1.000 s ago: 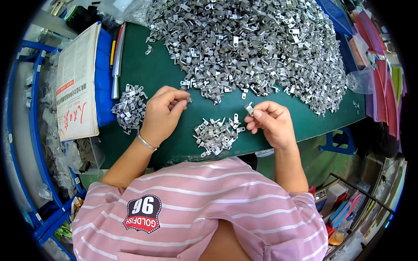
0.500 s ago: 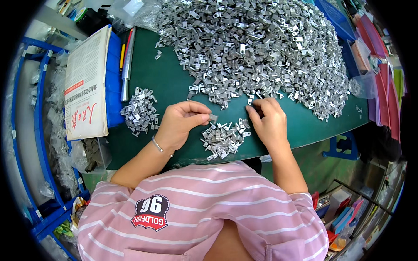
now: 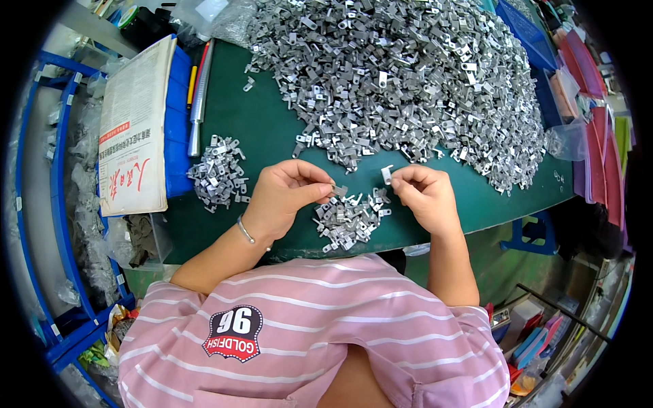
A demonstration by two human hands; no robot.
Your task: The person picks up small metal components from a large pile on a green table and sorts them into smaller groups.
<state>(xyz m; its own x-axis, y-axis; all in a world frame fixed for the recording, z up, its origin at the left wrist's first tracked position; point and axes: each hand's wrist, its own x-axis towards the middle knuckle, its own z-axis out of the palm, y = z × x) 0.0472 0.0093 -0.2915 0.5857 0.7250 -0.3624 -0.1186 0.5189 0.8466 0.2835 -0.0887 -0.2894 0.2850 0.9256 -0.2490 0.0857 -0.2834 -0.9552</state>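
Note:
Between the thumb and forefinger of my left hand (image 3: 294,192) is a small grey metal bracket (image 3: 339,191), just above the top edge of a small pile of brackets (image 3: 350,221). My right hand (image 3: 428,197) pinches another metal bracket (image 3: 387,175), with its holed end sticking out from the fingertips. Beyond both hands spreads a large heap of the same bent metal brackets (image 3: 401,81). A second small pile of brackets (image 3: 219,173) lies to the left of my left hand.
The green table (image 3: 272,136) has a curved near edge. On its left stands a blue bin (image 3: 178,122) with a newspaper (image 3: 136,136) over it, beside a metal ruler (image 3: 199,109) and pencils. A blue basket (image 3: 524,34) and pink folders (image 3: 598,156) are at the right.
My right hand has taken a bracket from the near edge of the heap and drawn it slightly toward me. The left hand's bracket has moved slightly right.

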